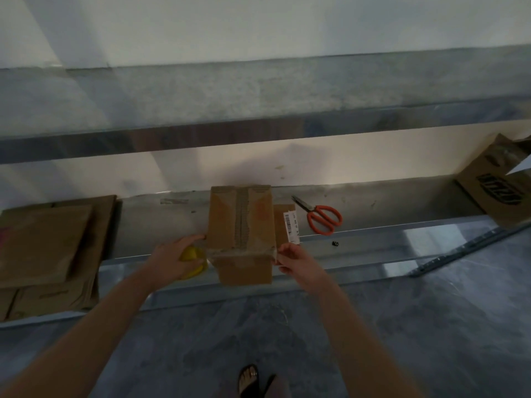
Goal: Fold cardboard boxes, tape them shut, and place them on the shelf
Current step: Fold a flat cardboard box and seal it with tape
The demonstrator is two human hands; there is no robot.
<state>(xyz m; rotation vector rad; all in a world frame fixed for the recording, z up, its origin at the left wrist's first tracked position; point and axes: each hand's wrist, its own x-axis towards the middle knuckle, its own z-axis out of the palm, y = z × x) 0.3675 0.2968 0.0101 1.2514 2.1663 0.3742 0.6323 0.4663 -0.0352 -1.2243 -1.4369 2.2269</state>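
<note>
Between our fingers (283, 248) the box (241, 225) stands folded and nearly taped, we judge: left hand (175, 255) grips the yellow tape roll (191, 252), right hand (296, 261) pinches tape (274, 252) at its corner; shelving remains.

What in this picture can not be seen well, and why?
Head view:
- Yellow tape roll: mostly covered by the left hand.
- Label beside the box: print too small to read.
- Carton at right: cut off by the frame edge.
- Clear tape on the box: end hidden under the right hand.
</note>
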